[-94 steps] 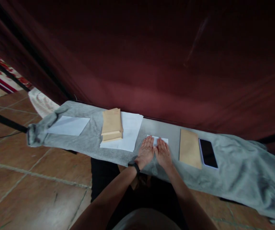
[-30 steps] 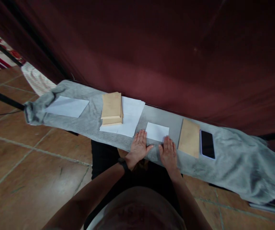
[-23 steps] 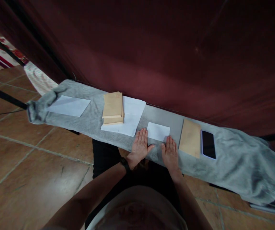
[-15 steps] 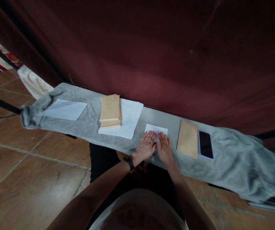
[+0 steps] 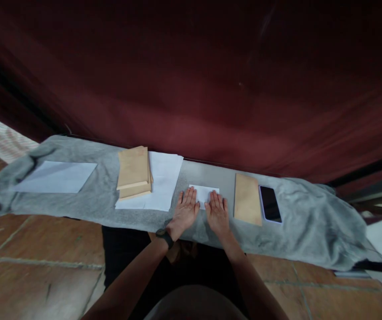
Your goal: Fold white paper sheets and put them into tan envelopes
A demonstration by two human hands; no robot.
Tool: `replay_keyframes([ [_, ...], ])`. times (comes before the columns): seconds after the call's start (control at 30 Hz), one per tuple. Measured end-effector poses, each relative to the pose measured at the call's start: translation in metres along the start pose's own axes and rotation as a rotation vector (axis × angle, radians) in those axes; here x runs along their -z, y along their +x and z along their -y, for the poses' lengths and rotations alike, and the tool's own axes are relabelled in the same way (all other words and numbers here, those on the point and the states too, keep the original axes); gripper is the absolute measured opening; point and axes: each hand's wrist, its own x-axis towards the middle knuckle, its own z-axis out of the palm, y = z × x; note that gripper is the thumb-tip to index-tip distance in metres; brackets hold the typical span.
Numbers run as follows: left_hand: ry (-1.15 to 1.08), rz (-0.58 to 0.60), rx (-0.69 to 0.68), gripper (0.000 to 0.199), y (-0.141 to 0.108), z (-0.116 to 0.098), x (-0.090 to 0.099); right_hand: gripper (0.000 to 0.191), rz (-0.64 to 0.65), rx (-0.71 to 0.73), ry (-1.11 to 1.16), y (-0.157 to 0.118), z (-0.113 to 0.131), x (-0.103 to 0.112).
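A small white rectangular piece of paper (image 5: 203,194) lay flat near the middle of a soft grey cloth (image 5: 314,218) that covered a long, narrow surface. The person's left hand (image 5: 185,212) rested palm down across its left end, fingers straight and side by side, pointing to the far side. The right hand (image 5: 218,215) lay flat in the same way over the paper's right end, its grip wide and its fingers extended. The thumbs stood near each other but apart, and white paper showed between the hands and beyond the fingertips. A dark wristband (image 5: 165,237) circled the left wrist.

To the left, a stack of light-brown paper envelopes (image 5: 133,167) sat on the left part of a pile of larger white paper sheets (image 5: 165,181). Farther left, a separate white paper sheet (image 5: 59,177) lay on the cloth. Right of the hands was a single light-brown paper envelope (image 5: 248,200), and just beside it, on its right, a black-screened smartphone with a pale purple edge (image 5: 271,204). A dark red wall-like panel (image 5: 184,98) rose along the far side; brown floor tiles (image 5: 44,280) showed on the near side.
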Motion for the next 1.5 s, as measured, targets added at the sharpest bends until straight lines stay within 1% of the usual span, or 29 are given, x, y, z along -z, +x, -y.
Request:
replay_keyframes([
  [0.1, 0.022, -0.023, 0.021, 0.060, -0.001, 0.006, -0.001, 0.058, -0.048, -0.021, -0.016, -0.001, -0.005, -0.003],
  [0.2, 0.041, -0.020, 0.044, 0.060, -0.002, 0.009, -0.001, 0.060, -0.088, -0.052, -0.017, -0.002, -0.008, -0.004],
  [0.33, 0.046, -0.017, 0.072, 0.060, -0.003, 0.012, 0.000, 0.060, -0.092, -0.090, -0.008, -0.005, -0.012, -0.003],
  [0.43, 0.045, -0.051, 0.089, 0.060, 0.000, 0.009, 0.000, 0.061, -0.114, -0.115, 0.005, -0.003, -0.012, -0.002],
  [0.5, 0.036, -0.073, 0.055, 0.060, 0.005, 0.004, 0.000, 0.061, -0.137, -0.107, 0.023, 0.002, -0.009, -0.001],
  [0.57, 0.020, -0.065, -0.015, 0.059, 0.011, -0.003, -0.001, 0.059, -0.111, -0.057, 0.048, 0.009, -0.004, 0.001],
  [0.63, 0.006, -0.022, -0.077, 0.058, 0.019, -0.010, -0.004, 0.058, -0.036, 0.005, 0.073, 0.017, 0.001, 0.002],
  [0.7, 0.003, 0.026, -0.100, 0.059, 0.024, -0.014, -0.007, 0.057, 0.038, 0.034, 0.090, 0.024, 0.004, 0.002],
  [0.77, 0.010, 0.046, -0.091, 0.058, 0.027, -0.014, -0.009, 0.056, 0.065, 0.033, 0.091, 0.028, 0.005, 0.000],
  [0.87, 0.021, 0.027, -0.062, 0.058, 0.027, -0.008, -0.010, 0.055, 0.027, 0.019, 0.056, 0.026, 0.002, -0.005],
  [0.97, 0.018, -0.006, -0.027, 0.058, 0.023, 0.000, -0.009, 0.057, -0.032, -0.003, 0.020, 0.022, -0.003, -0.009],
  [1.07, 0.005, -0.016, 0.008, 0.058, 0.019, 0.004, -0.007, 0.059, -0.082, -0.028, -0.013, 0.018, -0.006, -0.013],
  [1.13, -0.024, -0.018, 0.046, 0.058, 0.016, 0.004, -0.003, 0.059, -0.115, -0.033, -0.033, 0.017, -0.008, -0.015],
  [1.2, -0.054, -0.031, 0.078, 0.057, 0.014, 0.008, 0.004, 0.060, -0.144, -0.027, -0.049, 0.015, -0.009, -0.017],
  [1.27, -0.062, -0.064, 0.112, 0.055, 0.013, 0.023, 0.017, 0.061, -0.164, -0.015, -0.067, 0.014, -0.010, -0.020],
  [1.3, -0.051, -0.089, 0.141, 0.055, 0.013, 0.036, 0.026, 0.062, -0.168, -0.007, -0.079, 0.014, -0.011, -0.021],
  [1.37, -0.022, -0.163, 0.249, 0.056, 0.014, 0.073, 0.048, 0.063, -0.169, 0.003, -0.097, 0.014, -0.012, -0.023],
  [1.4, -0.007, -0.209, 0.332, 0.057, 0.013, 0.097, 0.061, 0.064, -0.166, 0.004, -0.103, 0.014, -0.012, -0.024],
  [1.43, -0.012, -0.271, 0.472, 0.059, 0.012, 0.121, 0.073, 0.064, -0.163, 0.003, -0.107, 0.014, -0.012, -0.025],
  [1.5, -0.051, -0.334, 0.746, 0.066, 0.007, 0.168, 0.092, 0.064, -0.154, 0.000, -0.109, 0.013, -0.012, -0.026],
])
